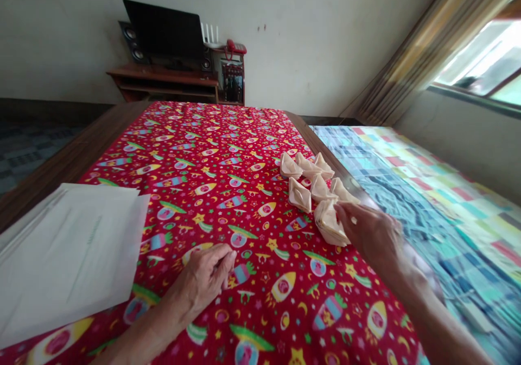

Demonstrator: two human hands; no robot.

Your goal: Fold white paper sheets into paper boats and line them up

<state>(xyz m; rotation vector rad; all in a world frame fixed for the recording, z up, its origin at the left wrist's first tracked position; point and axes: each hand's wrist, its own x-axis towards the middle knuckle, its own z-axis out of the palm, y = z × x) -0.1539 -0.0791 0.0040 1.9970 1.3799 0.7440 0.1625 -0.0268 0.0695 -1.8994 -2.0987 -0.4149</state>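
My right hand (pixel 372 226) reaches to the right side of the red cloth, its fingers closed at the edge of a cream folded paper boat (pixel 331 224) that looks many-layered. Just beyond stand several more paper boats (pixel 300 194), grouped in loose rows with their points up. My left hand (pixel 211 271) rests on the cloth in front of me, fingers curled in, with nothing visible in it. To its left lies a stack of pale paper sheets (pixel 101 235) with faint green print on top.
A red cloth (pixel 228 191) with a rocket pattern covers the wooden table (pixel 52 159). On the right is a bed with a checked cover (pixel 391 180). Against the far wall, a stand (pixel 163 75) holds a monitor (pixel 165 34), a speaker (pixel 132 42) and a red telephone (pixel 236 46).
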